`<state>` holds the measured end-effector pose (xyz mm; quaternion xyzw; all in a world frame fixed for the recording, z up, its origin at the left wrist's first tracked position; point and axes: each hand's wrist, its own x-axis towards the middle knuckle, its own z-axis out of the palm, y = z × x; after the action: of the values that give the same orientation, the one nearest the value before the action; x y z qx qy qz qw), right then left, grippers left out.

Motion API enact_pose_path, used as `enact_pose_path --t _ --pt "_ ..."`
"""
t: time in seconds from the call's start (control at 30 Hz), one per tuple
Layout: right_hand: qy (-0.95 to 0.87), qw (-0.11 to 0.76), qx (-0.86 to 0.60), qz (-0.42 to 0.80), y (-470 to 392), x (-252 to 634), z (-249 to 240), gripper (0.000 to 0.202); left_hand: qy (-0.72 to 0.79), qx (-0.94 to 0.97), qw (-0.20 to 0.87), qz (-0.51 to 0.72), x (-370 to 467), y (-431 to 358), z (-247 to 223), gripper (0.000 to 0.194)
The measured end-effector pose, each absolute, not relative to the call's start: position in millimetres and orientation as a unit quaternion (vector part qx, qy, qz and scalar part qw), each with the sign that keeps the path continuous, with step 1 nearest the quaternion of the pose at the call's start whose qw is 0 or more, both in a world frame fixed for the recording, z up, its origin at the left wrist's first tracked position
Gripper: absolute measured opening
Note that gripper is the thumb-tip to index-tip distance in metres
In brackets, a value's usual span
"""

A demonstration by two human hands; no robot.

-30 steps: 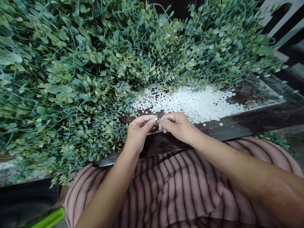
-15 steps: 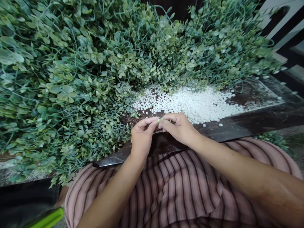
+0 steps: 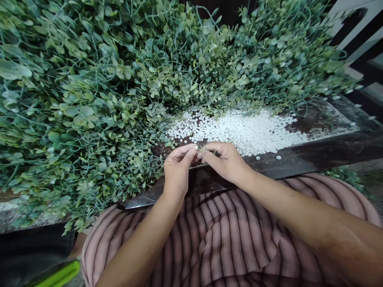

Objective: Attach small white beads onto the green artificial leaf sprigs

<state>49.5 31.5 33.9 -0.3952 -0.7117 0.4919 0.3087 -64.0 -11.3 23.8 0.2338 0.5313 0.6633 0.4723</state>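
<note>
My left hand (image 3: 177, 165) is closed in a pinch, with a small white piece (image 3: 196, 147) showing at its fingertips. Close beside it, my right hand (image 3: 227, 161) pinches a thin green sprig (image 3: 203, 149), most of it covered by the fingers. The two sets of fingertips nearly meet over the front edge of a dark wooden surface (image 3: 317, 123). Just beyond them lies a spread of small white round pieces (image 3: 260, 131). A large heap of green leafy artificial plants (image 3: 119, 87) rises behind and to the left.
Two loose white pieces lie near the front edge on the right. My lap in striped cloth (image 3: 221, 235) sits right against that edge. A bright green object (image 3: 60, 275) shows at the lower left. Dark slats (image 3: 368, 56) stand at the upper right.
My left hand has shifted slightly left, away from the right one. The white piece at its fingertips and the sprig in my right fingers now show more clearly.
</note>
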Motion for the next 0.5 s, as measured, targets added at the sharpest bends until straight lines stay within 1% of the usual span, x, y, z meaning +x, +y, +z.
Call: enact_pose_path --t 0.17,0.5 --pt "-0.725 0.306 -0.401 0.469 31.5 48.7 32.6 0.021 0.553 0.238 0.455 0.656 -63.7 -11.3 24.2 0.018" --pt "-0.77 0.303 -0.396 0.399 31.2 48.5 33.7 0.024 0.562 0.25 0.432 0.659 -61.8 -11.9 22.0 0.016"
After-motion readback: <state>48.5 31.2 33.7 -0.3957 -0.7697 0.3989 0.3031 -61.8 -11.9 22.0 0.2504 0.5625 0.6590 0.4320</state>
